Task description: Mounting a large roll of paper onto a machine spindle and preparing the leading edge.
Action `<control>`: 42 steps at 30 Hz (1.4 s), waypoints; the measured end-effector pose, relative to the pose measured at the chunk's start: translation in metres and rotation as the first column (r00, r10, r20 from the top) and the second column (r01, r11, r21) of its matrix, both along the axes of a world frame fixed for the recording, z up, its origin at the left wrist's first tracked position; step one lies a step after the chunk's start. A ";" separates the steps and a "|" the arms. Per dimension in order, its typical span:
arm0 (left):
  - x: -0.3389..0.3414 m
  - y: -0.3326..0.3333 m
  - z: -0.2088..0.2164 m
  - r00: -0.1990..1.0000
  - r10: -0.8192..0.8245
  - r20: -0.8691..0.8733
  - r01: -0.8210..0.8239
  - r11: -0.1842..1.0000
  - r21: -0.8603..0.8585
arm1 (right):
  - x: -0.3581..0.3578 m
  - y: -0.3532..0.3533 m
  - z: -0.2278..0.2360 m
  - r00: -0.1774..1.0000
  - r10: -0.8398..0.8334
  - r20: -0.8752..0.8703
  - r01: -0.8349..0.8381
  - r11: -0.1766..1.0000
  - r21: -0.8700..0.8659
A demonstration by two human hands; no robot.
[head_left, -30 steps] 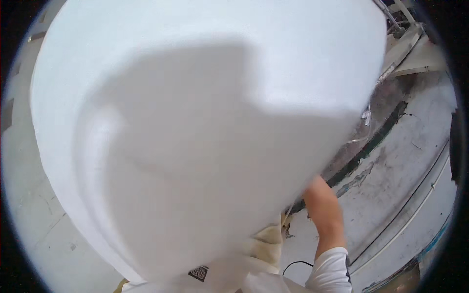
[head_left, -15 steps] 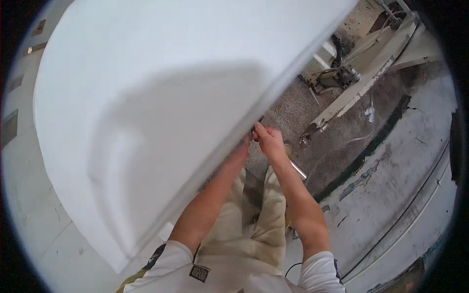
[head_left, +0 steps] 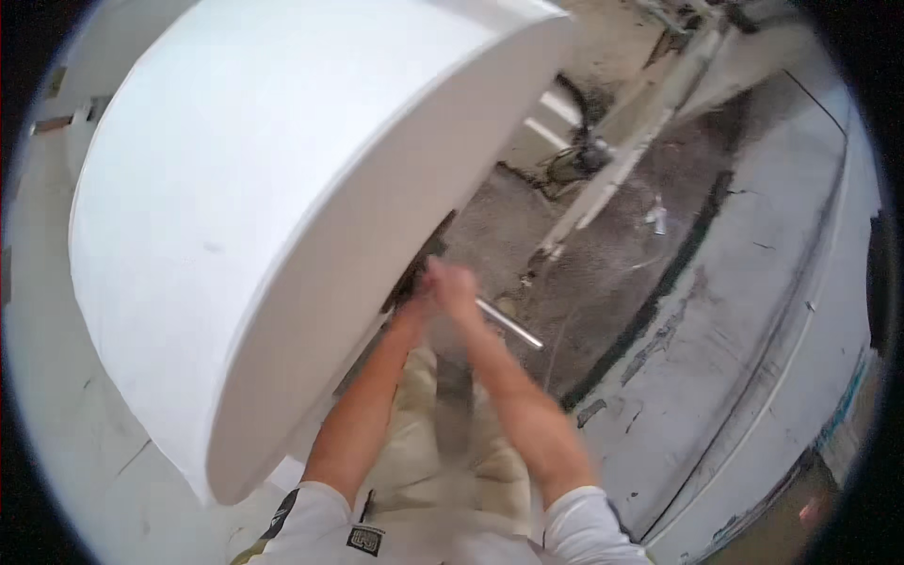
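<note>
A large, smooth white piece [head_left: 217, 198] with a broad face and a thick curved side fills the left and upper middle. At its lower right edge my two hands come together, both blurred. My right hand [head_left: 454, 285] is closed, its fingers curled near a dark part [head_left: 428, 250] under the edge; what it grips is too smeared to make out. Close beside it, my left hand [head_left: 414, 303] reaches to the same spot, its fingers partly hidden. A shiny metal tube [head_left: 513, 325] sticks out to the right, just past my right wrist.
A worn, pale beam [head_left: 603, 188] slants across the upper right, with dark machine parts [head_left: 570, 160] beside it. A scuffed grey-white surface [head_left: 697, 377] with cracks and a dark green strip [head_left: 650, 315] lies to the right. A white scrap [head_left: 656, 217] rests on the brown floor.
The white piece appears tilted differently, so its thick side now shows. My hands appear further left and slightly lower in the view. More of the metal tube is visible.
</note>
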State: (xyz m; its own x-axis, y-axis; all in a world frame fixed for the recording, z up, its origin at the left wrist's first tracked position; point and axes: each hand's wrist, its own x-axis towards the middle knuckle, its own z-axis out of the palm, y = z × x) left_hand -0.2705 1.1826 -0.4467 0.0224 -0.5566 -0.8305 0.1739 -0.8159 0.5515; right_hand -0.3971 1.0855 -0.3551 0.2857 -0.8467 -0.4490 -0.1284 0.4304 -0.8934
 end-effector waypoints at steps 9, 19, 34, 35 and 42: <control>-0.005 -0.031 0.060 0.973 -0.106 0.203 0.066 0.979 0.194 | -0.031 -0.010 0.055 0.911 0.120 -0.394 -0.171 0.981 -0.097; -0.053 0.074 0.377 0.932 -0.353 0.078 0.359 0.877 -0.321 | -0.393 0.160 0.232 0.472 -0.472 -0.745 0.374 0.872 -0.316; 0.058 0.034 0.507 -0.080 0.272 0.959 0.923 0.384 -0.032 | -0.589 0.493 0.410 -0.443 -0.533 -0.721 0.360 0.631 -0.687; 0.059 0.034 0.504 -0.079 0.285 0.955 0.922 0.386 -0.039 | -0.598 0.490 0.411 -0.420 -0.580 -0.698 0.359 0.600 -0.715; 0.061 0.033 0.507 -0.072 0.287 0.955 0.911 0.409 -0.054 | -0.601 0.472 0.424 -0.353 -0.523 -0.776 0.383 0.676 -0.630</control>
State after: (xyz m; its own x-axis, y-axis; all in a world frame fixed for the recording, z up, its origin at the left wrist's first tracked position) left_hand -0.2096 1.2154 0.0602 -0.1715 -0.9405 0.2933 -0.9797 0.1942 0.0500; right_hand -0.9978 1.5576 0.0691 -0.8082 -0.4883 0.3292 -0.5526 0.8221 -0.1373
